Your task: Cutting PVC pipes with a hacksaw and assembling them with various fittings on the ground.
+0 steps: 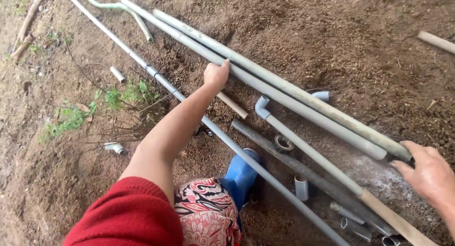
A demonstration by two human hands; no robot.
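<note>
We observe the left hand (216,74) closed on the upper of two long grey pipes (303,96) lying side by side on the bare soil (369,42) (its fingers curl over the far side), while the right hand (429,172), open and loosely spread, touches that pair's near end.

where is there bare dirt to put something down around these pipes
Bare soil lies upper right, beyond the two long grey pipes and below the lone pipe end, and lower left, under the green weeds. Between the left hand and right hand it is crowded with pipes, an elbow pipe and small fittings.
</note>
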